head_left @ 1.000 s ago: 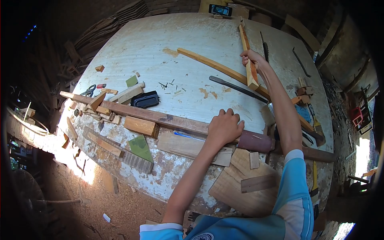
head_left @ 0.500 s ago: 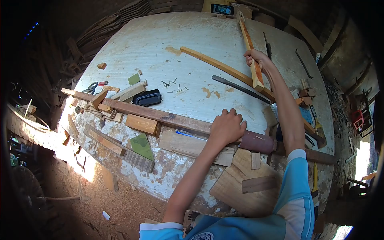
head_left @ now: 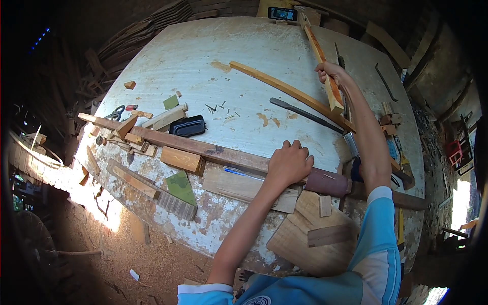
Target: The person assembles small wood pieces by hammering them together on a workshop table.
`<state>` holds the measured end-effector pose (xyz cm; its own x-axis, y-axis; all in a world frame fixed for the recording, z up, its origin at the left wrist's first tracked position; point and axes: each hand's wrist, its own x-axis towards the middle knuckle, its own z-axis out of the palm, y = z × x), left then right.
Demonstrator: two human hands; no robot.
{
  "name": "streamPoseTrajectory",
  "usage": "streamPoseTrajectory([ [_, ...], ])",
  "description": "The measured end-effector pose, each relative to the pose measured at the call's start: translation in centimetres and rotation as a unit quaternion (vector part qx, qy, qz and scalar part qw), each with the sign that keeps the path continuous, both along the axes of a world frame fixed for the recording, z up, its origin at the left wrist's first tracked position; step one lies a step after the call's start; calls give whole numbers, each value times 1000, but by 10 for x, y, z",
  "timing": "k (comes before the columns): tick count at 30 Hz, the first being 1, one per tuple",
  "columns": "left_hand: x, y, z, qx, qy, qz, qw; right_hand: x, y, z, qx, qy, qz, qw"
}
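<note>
The left hand (head_left: pixel 290 163) lies over the long brown beam (head_left: pixel 223 152), just beside a maroon cylinder (head_left: pixel 326 182); whether its bent fingers grip or merely press, I cannot tell. Farther out, above the worktable (head_left: pixel 178 56), the right hand (head_left: pixel 333 74) is clenched around the orange-streaked wooden stick (head_left: pixel 334 96), whose far end points up near the propped phone (head_left: pixel 282 14).

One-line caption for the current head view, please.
Left hand rests on a long wooden beam while the right grips a wooden strip over the worktable.
</note>
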<state>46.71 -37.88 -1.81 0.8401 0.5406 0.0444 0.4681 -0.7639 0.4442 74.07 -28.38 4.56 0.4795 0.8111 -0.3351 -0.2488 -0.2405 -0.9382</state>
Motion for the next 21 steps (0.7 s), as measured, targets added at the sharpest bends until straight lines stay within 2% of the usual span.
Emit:
streamPoseTrajectory([
  [3, 0, 0, 0, -2, 1, 1, 1000, 3, -2, -1, 2, 28, -1, 1000],
  [12, 0, 0, 0, 1, 1, -1, 1000, 11, -3, 1, -29, 8, 8, 1000],
  [15, 0, 0, -2, 4, 2, -1, 1000, 7, -4, 1, -5, 14, 11, 1000],
  [18, 0, 0, -1, 5, 2, -1, 1000, -5, -7, 7, -21, -31, -6, 999],
  [21, 0, 0, -1, 3, 0, 1, 1000, 9, -6, 4, -21, -11, 17, 1000],
])
